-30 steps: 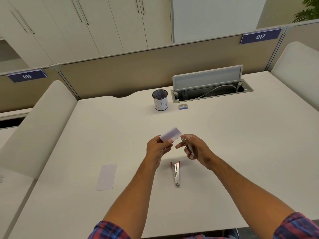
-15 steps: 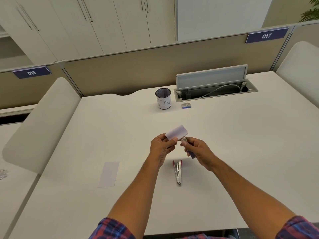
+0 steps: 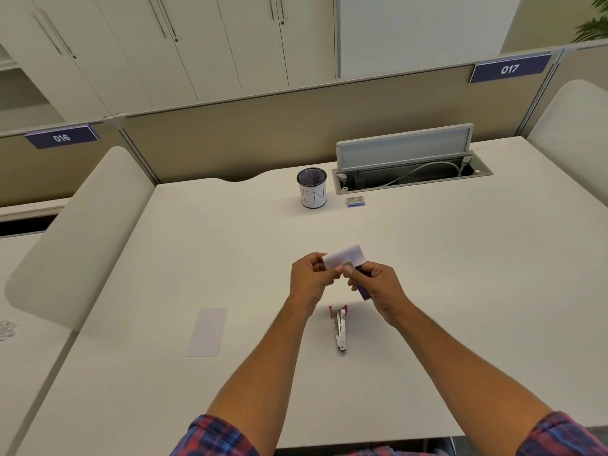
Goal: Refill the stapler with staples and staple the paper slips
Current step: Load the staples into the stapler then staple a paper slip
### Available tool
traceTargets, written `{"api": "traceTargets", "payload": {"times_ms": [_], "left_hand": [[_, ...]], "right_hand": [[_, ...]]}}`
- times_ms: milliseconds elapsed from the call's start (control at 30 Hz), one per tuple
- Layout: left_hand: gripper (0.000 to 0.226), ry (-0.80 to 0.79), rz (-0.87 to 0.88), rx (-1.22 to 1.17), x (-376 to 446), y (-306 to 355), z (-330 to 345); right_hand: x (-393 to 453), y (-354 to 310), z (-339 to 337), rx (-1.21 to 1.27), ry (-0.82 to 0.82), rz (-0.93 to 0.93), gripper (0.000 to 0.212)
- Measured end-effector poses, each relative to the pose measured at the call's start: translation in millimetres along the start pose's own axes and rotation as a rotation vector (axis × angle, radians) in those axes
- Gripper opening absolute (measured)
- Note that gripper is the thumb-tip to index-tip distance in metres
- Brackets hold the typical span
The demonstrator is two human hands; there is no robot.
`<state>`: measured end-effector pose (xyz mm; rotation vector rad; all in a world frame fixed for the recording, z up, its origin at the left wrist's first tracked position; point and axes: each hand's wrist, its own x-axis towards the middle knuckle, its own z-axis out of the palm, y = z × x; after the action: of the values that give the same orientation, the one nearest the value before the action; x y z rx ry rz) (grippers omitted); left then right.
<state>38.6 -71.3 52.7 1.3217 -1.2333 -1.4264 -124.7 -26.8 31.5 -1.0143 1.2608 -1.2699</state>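
Note:
My left hand (image 3: 309, 279) pinches a small white paper slip (image 3: 345, 258) by its left end, above the middle of the white desk (image 3: 460, 274). Beside it, my right hand (image 3: 378, 287) is closed on a small dark purple stapler (image 3: 360, 284). The stapler's metal tip touches the slip's lower edge. A second white slip (image 3: 207, 332) lies flat on the desk to the left. Just below my hands, a red and metal stapler-like tool (image 3: 339, 327) lies on the desk.
A mesh pen cup (image 3: 312, 188) labelled "IN" stands at the back of the desk. A small box of staples (image 3: 356, 201) lies beside it, in front of an open cable tray (image 3: 411, 172). Padded dividers rise at both sides.
My hands have drawn together. The stapler's tip, held apart from the slip a second ago, now meets the slip's lower edge. The things on the desk stay put.

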Motion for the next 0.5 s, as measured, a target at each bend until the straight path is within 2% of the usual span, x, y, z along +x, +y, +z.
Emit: {"api": "traceTargets", "payload": {"times_ms": [300, 500], "left_hand": [[0.047, -0.023, -0.035, 0.01, -0.7, -0.6, 0.7], [0.044, -0.143, -0.072, -0.028, -1.6, 1.4, -1.4]], "right_hand": [[0.6, 2.2, 2.8, 0.11, 0.031, 0.037, 0.035], [1.3, -1.0, 6.0, 0.164, 0.073, 0.068, 0.031]]}}
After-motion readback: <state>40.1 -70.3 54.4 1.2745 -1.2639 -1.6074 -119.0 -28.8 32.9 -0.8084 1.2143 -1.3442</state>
